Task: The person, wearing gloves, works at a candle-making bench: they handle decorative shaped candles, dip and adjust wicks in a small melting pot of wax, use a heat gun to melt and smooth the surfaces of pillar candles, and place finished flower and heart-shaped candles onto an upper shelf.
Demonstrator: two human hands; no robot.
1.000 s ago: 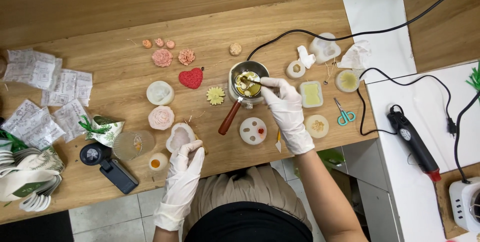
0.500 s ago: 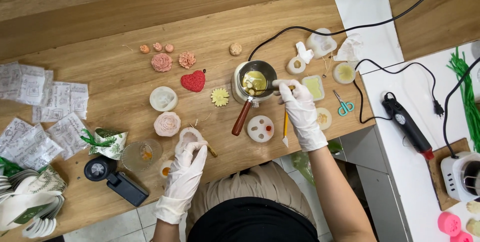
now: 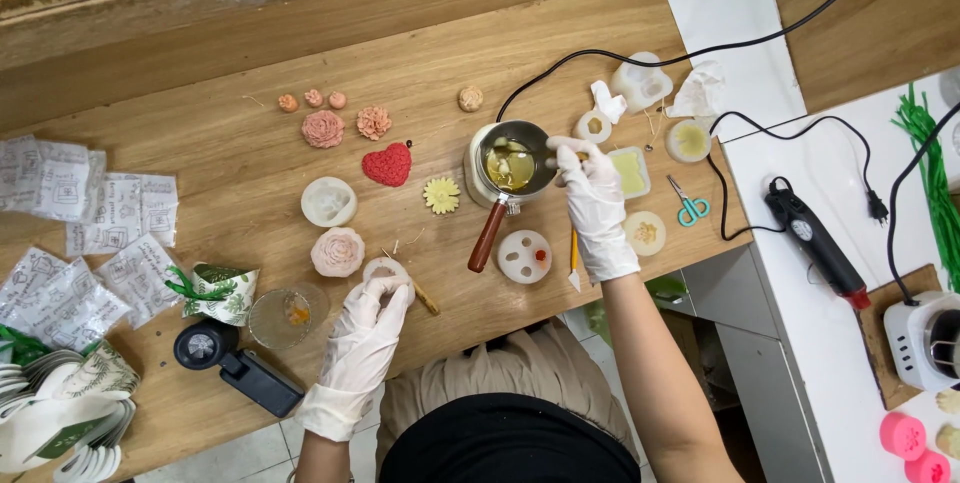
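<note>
Head view, looking straight down on a wooden tabletop [image 3: 250, 193].

Right hand [image 3: 592, 198], in a white glove, reaching over the rim of a small metal melting pot [image 3: 510, 163]; fingers pinched on something thin at the pot's edge, maybe a stirring stick, too small to tell. Pot near the middle of the tabletop, filled with yellowish liquid, its wooden handle [image 3: 488, 236] pointing toward the body, so easy to take from the seat.

Left hand [image 3: 365, 343], also gloved, resting on a small round white mold [image 3: 385, 271] close to the front edge, fingers curled loosely over it, holding it steady on the wood; no firm grip visible. A thin stick [image 3: 425, 295] just beside this mold.

Around the pot, within arm's reach: a round white mold with small cavities [image 3: 524, 256], a yellow flower piece [image 3: 441, 195], a red heart piece [image 3: 387, 164], a pink rose piece [image 3: 338, 251], another white round mold [image 3: 328, 202]. Finished small pink pieces [image 3: 323, 128] farther back, out of the working zone.

To the right, small scissors [image 3: 690, 205] and a black heat tool [image 3: 815, 243] with cable, kept well apart from the pot. To the left, printed sachets [image 3: 80, 213] and a glass cup [image 3: 285, 315], near the left hand.
</note>
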